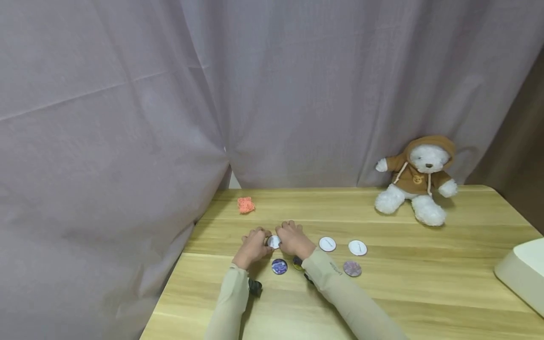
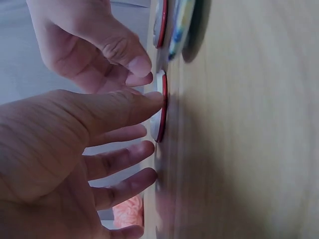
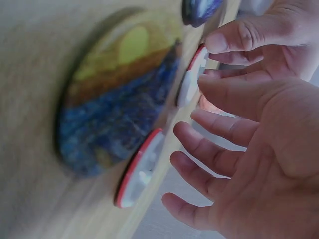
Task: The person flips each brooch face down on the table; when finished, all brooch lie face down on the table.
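Note:
A white round disc with a red rim lies on the table between both hands. My left hand is at its left side; in the left wrist view the thumb overlaps the disc, with the other fingers spread loosely behind. On its right side is my right hand, thumb tip right at the disc's edge and fingers loosely bent. A blue-and-purple patterned disc lies just in front. Partly hidden by the right wrist is a yellow-and-blue painted disc.
Two more white discs and a pinkish-purple disc lie to the right. An orange yarn-like piece is at the back left. A white teddy bear in a brown hoodie sits back right, with a white container at the right edge.

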`<action>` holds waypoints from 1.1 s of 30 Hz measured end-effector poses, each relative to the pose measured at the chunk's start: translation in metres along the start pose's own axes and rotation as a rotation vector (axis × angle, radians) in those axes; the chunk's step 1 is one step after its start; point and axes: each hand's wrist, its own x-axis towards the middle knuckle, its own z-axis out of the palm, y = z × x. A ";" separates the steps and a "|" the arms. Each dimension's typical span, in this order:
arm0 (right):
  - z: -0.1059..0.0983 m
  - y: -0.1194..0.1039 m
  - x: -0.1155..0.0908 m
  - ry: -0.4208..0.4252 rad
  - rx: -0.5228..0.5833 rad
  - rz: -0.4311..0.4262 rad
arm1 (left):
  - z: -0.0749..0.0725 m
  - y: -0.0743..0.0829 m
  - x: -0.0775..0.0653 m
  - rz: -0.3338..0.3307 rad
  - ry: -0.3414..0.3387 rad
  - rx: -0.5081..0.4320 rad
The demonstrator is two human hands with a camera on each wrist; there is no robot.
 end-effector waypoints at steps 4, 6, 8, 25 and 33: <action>-0.006 -0.001 -0.003 0.011 -0.006 -0.018 | -0.004 0.003 -0.001 -0.008 0.017 -0.007; -0.008 -0.002 -0.005 0.006 -0.013 -0.026 | -0.005 0.005 -0.002 -0.015 0.024 -0.006; -0.009 -0.003 -0.008 0.007 -0.010 -0.036 | -0.006 0.006 -0.004 -0.022 0.030 -0.002; -0.009 -0.009 -0.038 0.088 0.046 -0.097 | 0.001 0.014 -0.022 0.034 0.093 -0.010; 0.000 -0.011 -0.049 0.088 0.061 -0.095 | 0.008 0.016 -0.035 0.030 0.145 -0.041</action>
